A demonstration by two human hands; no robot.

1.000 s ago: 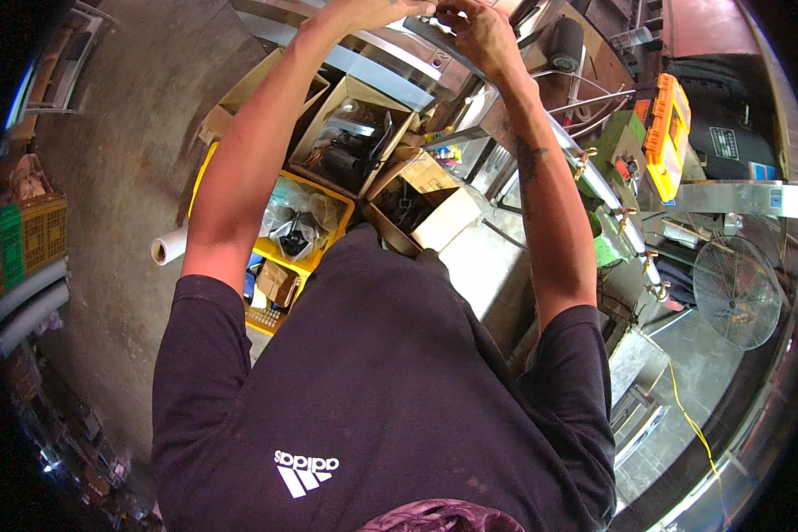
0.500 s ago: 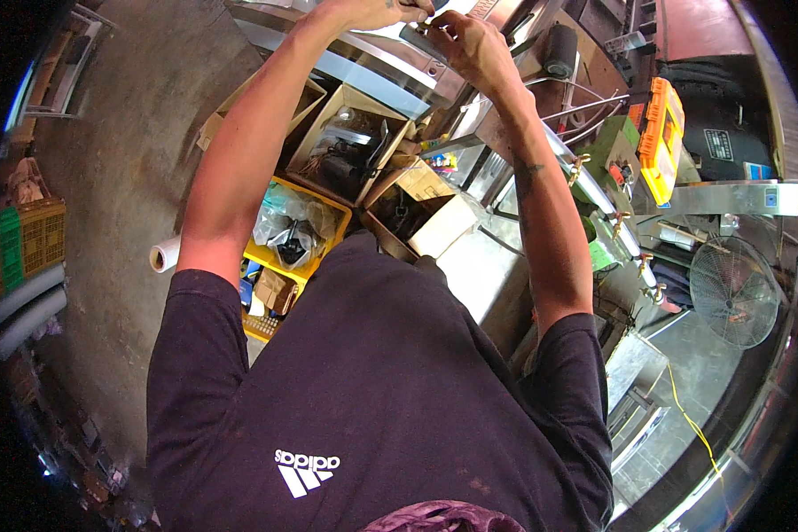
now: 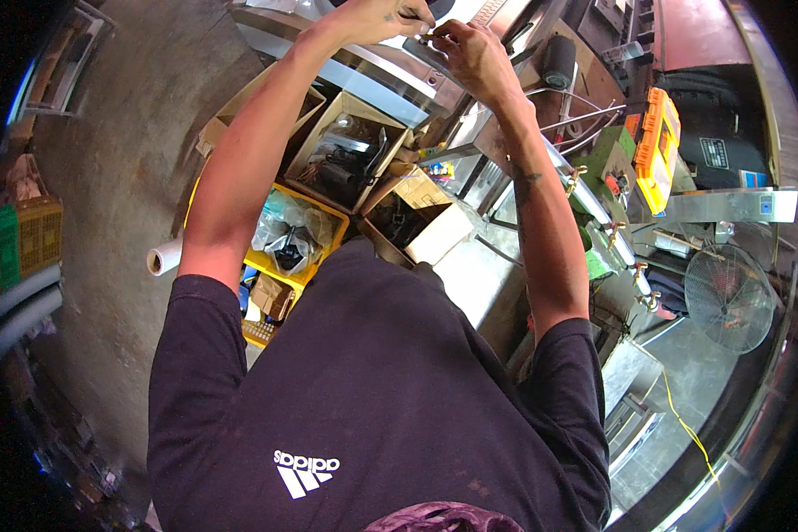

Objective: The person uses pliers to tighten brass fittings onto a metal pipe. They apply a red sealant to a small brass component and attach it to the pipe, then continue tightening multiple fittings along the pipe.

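Both arms reach forward to the far edge of the view, where my hands meet over a stainless steel appliance (image 3: pixel 363 66). My left hand (image 3: pixel 383 19) has its fingers bent together at the tips; whatever is in them is too small to make out. Close beside it, my right hand (image 3: pixel 475 58) pinches a small dark piece (image 3: pixel 426 37) between thumb and fingers. The two sets of fingertips almost touch around this piece. Its exact kind cannot be told. Below my right fingers runs the metal front edge of the appliance.
Open cardboard boxes (image 3: pixel 387 129) with dark parts stand below the appliance, beside yellow crates (image 3: pixel 330 213) holding bags. To the right are a pipe with brass valves (image 3: pixel 614 232), an orange toolbox (image 3: pixel 658 146) and a fan (image 3: pixel 729 297). A white roll (image 3: pixel 163 258) lies left.
The view has shifted slightly. My left fingertips have come a little lower toward my right hand, and the small dark piece now shows between the hands.
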